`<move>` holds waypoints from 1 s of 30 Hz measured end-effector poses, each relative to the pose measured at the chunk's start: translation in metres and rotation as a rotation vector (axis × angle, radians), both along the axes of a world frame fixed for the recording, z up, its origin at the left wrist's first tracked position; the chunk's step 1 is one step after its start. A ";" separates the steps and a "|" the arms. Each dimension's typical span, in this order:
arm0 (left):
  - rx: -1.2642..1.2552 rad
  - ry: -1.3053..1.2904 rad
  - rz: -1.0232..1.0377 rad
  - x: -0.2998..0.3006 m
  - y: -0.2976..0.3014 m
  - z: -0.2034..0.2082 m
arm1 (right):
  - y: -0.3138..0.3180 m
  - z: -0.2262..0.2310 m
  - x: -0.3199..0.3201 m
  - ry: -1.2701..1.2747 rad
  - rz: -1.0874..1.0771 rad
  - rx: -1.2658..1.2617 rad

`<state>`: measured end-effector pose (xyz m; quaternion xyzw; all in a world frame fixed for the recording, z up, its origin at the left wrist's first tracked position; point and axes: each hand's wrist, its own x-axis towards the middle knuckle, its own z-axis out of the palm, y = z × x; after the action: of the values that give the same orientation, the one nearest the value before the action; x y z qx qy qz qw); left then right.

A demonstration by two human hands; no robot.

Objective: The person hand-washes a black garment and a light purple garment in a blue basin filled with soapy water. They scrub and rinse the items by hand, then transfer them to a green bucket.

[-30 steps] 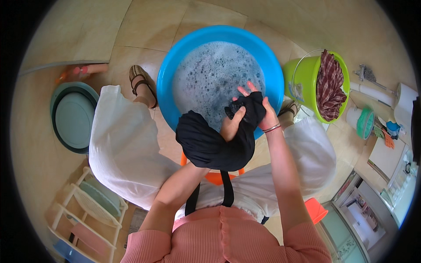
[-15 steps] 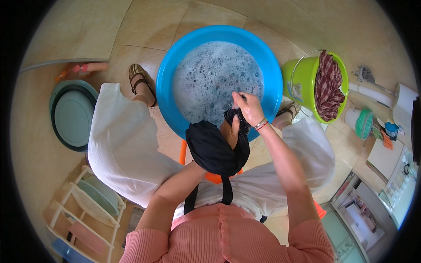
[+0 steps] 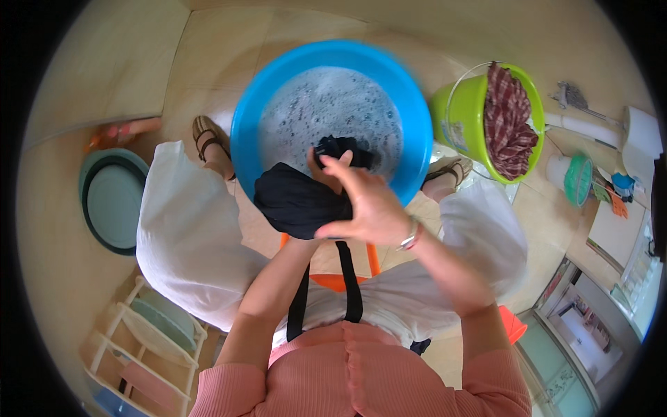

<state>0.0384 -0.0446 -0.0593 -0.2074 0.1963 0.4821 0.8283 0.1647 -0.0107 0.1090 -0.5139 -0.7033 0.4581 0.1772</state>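
Observation:
A bunched black cloth garment (image 3: 300,201) hangs over my left wrist at the near rim of a blue basin (image 3: 244,132). Past its folds, part of my left hand (image 3: 324,175) shows, closed on a wet black end of the cloth just above the suds (image 3: 330,104). My right hand (image 3: 375,207) is beside the garment, fingers and thumb spread apart around its right side. Its thumb lies against or very near the fabric; motion blurs it slightly. Most of my left hand is hidden by cloth and by the right hand.
A lime green bucket (image 3: 458,108) holding red checked cloth (image 3: 511,121) stands right of the basin. Grey-green basins (image 3: 114,208) are at left, above a white rack (image 3: 149,337). Under me are orange stool parts (image 3: 333,282). My sandalled feet flank the basin.
My right hand has let go of the cloth's wet end and moved back toward me, its fingers opening. The left hand and garment have shifted left and farther over the basin.

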 end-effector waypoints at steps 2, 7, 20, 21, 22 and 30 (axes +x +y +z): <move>0.111 0.113 -0.022 -0.001 0.006 0.007 | -0.004 0.011 -0.016 -0.180 -0.021 0.089; 0.206 0.448 -0.101 -0.013 0.031 0.026 | -0.004 -0.003 0.019 0.327 -0.482 -0.031; 0.834 1.121 -0.215 0.180 0.104 0.155 | 0.012 0.049 0.209 0.342 -0.925 0.234; 0.954 1.251 -0.287 0.194 0.109 0.167 | 0.013 0.058 0.222 0.378 -0.942 0.250; 1.002 1.252 -0.353 0.210 0.115 0.173 | 0.014 0.062 0.237 0.370 -0.965 0.275; 1.309 1.295 -0.826 0.299 0.136 0.139 | 0.007 0.010 0.344 -0.152 -1.045 0.205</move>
<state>0.3379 0.0913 0.0798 0.6741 0.3614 0.1905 0.6154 0.5089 -0.0033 0.1190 -0.8071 -0.4058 0.1995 0.3796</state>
